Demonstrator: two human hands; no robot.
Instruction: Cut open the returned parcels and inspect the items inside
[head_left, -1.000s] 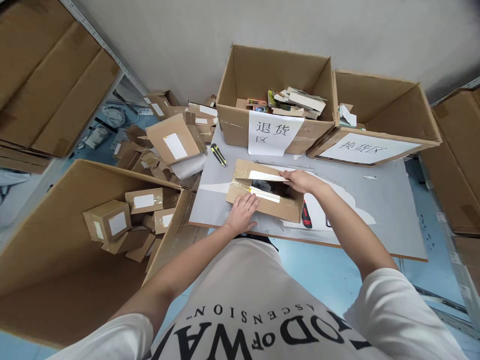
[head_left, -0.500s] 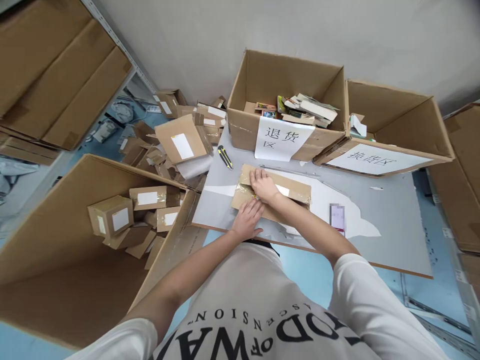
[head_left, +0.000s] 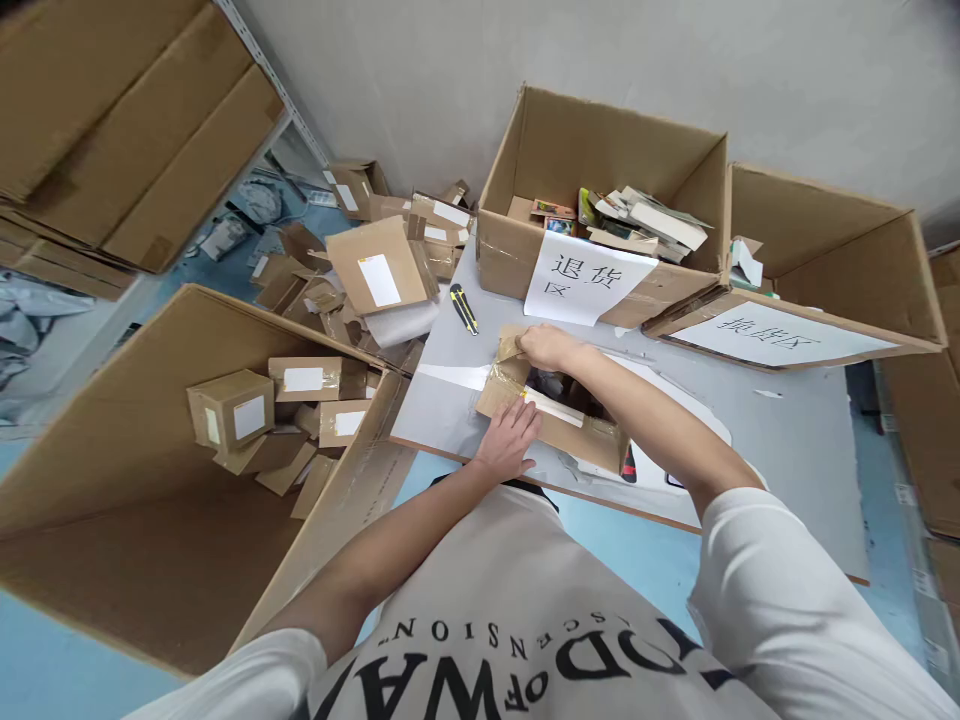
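Observation:
A small taped cardboard box lies on the grey table in front of me, its top split open along the middle. My right hand has its fingers curled round the far flap and holds it up. On the near flap, beside a white label, my left hand rests with fingers laid flat. Something dark and some clear plastic show in the gap, too covered to name. A red and black object pokes out by the box's right end.
A yellow and black box cutter lies at the table's back left. Two big cartons with paper signs stand behind, one holding books. At left, a large carton holds several small boxes. More boxes are heaped beyond it.
My right hand has lifted the far flap and moved away from my left hand, opening the box's top. The view has shifted slightly. The phone on the table is now mostly hidden by my right arm.

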